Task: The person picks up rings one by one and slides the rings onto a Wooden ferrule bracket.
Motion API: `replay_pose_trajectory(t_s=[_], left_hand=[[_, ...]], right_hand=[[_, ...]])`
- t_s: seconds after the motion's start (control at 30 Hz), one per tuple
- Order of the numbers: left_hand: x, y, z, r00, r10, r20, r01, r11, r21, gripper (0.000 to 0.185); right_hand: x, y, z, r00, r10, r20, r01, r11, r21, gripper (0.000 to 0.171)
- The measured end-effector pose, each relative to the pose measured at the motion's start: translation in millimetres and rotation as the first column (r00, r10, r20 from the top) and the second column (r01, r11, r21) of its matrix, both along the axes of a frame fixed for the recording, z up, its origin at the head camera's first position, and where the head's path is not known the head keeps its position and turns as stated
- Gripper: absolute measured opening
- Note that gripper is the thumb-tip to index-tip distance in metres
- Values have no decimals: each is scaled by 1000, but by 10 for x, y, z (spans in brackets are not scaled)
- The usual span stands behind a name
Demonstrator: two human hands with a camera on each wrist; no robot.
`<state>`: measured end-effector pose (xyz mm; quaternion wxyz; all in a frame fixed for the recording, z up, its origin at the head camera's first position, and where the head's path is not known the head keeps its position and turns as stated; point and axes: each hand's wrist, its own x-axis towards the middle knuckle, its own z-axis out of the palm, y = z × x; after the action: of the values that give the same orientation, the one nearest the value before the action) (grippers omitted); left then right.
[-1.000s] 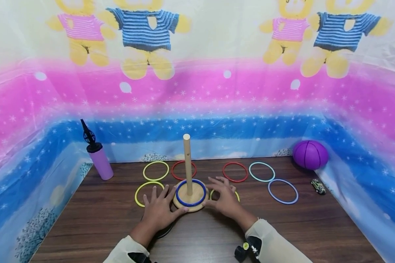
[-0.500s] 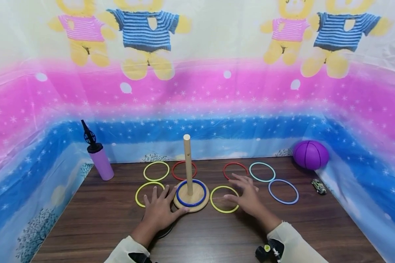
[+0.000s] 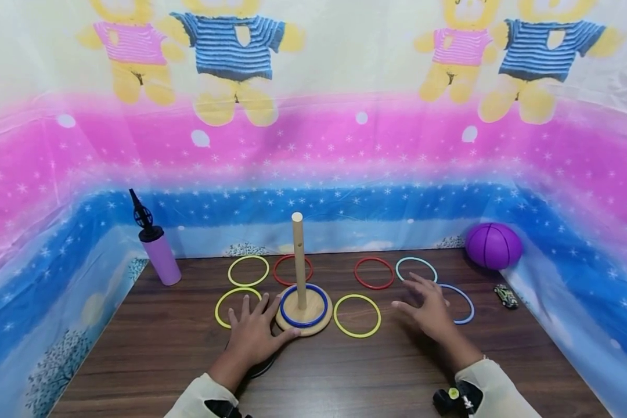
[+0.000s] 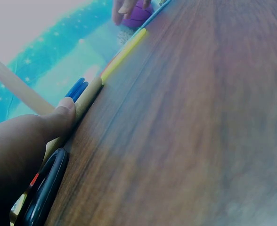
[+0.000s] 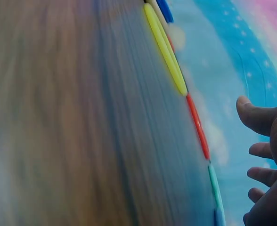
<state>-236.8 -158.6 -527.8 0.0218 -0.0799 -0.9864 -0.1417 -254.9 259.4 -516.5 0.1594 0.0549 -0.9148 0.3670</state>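
Right hand (image 3: 428, 307) has slid off to the right since 1 second ago: back then it sat at the wooden base (image 3: 304, 316) next to the peg (image 3: 298, 258), half a second ago it was passing over the yellow ring (image 3: 357, 315), and now it's clear of that ring, fingers spread wide and holding nothing, hovering just over the near-left edge of the lavender ring (image 3: 456, 303). That's the relation that counts here: this ring lies flat on the worktop (image 3: 345, 371) right under and just beyond the fingertips, toward the far right, with the teal ring (image 3: 416, 270) just behind the hand and the red ring (image 3: 374, 272) off to its far left. The right wrist view is blurry but shows the fingers (image 5: 258, 117) loosely spread above the worktop, gripping nothing. Left hand (image 3: 253, 331) hasn't budged, flat and open with its thumb (image 4: 65, 110) touching the base rim where 1 blue ring (image 3: 303, 306) already sits around the peg; a dark ring (image 4: 44, 188) pokes out under that palm. So the right hand is way nearer the lavender ring, while the left is well apart from it, on the other side of the peg.
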Motion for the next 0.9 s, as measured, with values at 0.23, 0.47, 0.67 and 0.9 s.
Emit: replay_pose_trajectory(t_s=[0.23, 0.47, 0.67, 0.9], left_hand=[[-4, 6, -2, 1000, 0, -2, 0, 1000, -10, 102], [-3, 2, 2, 1000, 1, -4, -1, 1000, 0, 101], [-7, 0, -1, 1000, 0, -10, 0, 1000, 1, 101], [-4, -6, 11, 1000, 2, 4, -2, 1000, 1, 101]], right_hand=[[30, 341, 3, 996, -92, 6, 92, 996, 11, 67], [18, 618, -8, 986, -127, 106, 128, 992, -8, 75], [23, 739, -36, 980, -138, 141, 138, 990, 7, 80], [14, 852, -120, 980, -133, 145, 127, 991, 46, 88]])
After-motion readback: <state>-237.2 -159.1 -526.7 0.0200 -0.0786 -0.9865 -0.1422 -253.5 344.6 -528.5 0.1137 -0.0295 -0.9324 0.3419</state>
